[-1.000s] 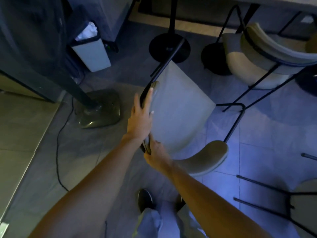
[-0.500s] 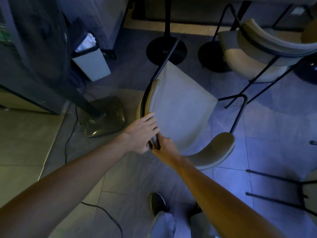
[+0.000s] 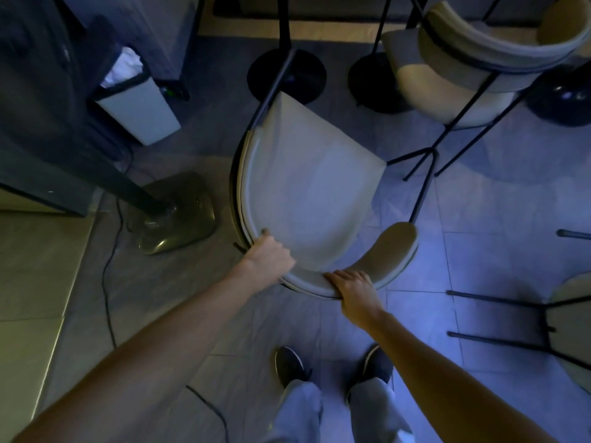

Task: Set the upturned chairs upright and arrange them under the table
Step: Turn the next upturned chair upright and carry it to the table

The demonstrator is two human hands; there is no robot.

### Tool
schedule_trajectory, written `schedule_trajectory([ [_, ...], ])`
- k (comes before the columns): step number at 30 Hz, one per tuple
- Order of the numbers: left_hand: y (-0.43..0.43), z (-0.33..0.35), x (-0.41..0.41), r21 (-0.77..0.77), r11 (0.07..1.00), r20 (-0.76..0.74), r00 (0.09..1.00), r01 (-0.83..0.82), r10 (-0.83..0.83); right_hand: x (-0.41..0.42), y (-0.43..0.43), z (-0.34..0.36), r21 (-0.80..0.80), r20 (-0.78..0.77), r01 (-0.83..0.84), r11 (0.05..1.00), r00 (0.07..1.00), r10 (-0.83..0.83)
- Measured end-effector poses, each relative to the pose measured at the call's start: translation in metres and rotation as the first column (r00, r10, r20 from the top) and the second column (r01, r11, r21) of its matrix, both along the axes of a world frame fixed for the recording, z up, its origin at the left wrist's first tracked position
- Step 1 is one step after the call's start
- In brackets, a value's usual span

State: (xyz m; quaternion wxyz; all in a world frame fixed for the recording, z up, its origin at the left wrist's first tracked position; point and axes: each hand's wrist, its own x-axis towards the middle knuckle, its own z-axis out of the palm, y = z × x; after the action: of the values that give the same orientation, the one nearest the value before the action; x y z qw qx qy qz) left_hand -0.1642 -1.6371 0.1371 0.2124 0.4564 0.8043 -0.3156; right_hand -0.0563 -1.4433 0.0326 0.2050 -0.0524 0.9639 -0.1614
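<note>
A grey tiled floor (image 3: 499,282) is seen from above, lit blue at the right and dim at the left. The far left is filled by a tall dark unit (image 3: 41,123). The chair (image 3: 313,187) is found in the middle of the view, just ahead of the person's feet. Its pale seat is turned up towards the camera and its curved backrest (image 3: 383,254) lies nearest the person. Whether all its legs rest on the tiles cannot be told.

A second chair (image 3: 463,75) is set at the far right on thin black legs. These legs cross the held chair's frame in the view, though contact cannot be judged. A third chair (image 3: 572,330) is cut off by the right edge, its legs pointing sideways across the tiles. The way ahead is crowded: two round black bases (image 3: 287,75) with upright posts are planted just beyond the seat. A bin (image 3: 140,107) with a white liner is placed at the far left. A glassy stand foot (image 3: 176,215) is set just beside the chair's left rim, and a dark cable (image 3: 108,282) is trailed from it across the floor.

The seat's near left rim is gripped by the left hand (image 3: 268,254), its fingers curled over the edge. The top of the backrest is clasped by the right hand (image 3: 355,287) — the fingers are wrapped over the padding. Two dark shoes (image 3: 289,366) are seen below.
</note>
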Motion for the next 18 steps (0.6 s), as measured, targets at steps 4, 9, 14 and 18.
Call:
schedule_trajectory([
  [4, 0.016, -0.004, 0.012, 0.040, 0.997, 0.032, 0.997, 0.066, -0.067, 0.011, 0.008, -0.006, -0.021, 0.022, 0.017, 1.000, 1.000, -0.017],
  [9, 0.025, 0.001, 0.010, 0.099, 0.994, 0.043, 0.998, 0.040, -0.045, 0.001, 0.031, 0.002, 0.005, 0.014, -0.038, 0.999, 0.999, 0.038],
  [14, 0.033, 0.005, 0.000, 0.183, 0.981, 0.114, 0.992, -0.065, 0.044, -0.025, 0.058, 0.034, 0.055, 0.077, -0.106, 0.993, 0.992, 0.102],
  [18, 0.032, 0.009, -0.004, 0.258, 0.960, 0.147, 0.986, -0.111, 0.075, -0.043, 0.066, 0.051, 0.100, 0.091, -0.159, 0.982, 0.984, 0.150],
])
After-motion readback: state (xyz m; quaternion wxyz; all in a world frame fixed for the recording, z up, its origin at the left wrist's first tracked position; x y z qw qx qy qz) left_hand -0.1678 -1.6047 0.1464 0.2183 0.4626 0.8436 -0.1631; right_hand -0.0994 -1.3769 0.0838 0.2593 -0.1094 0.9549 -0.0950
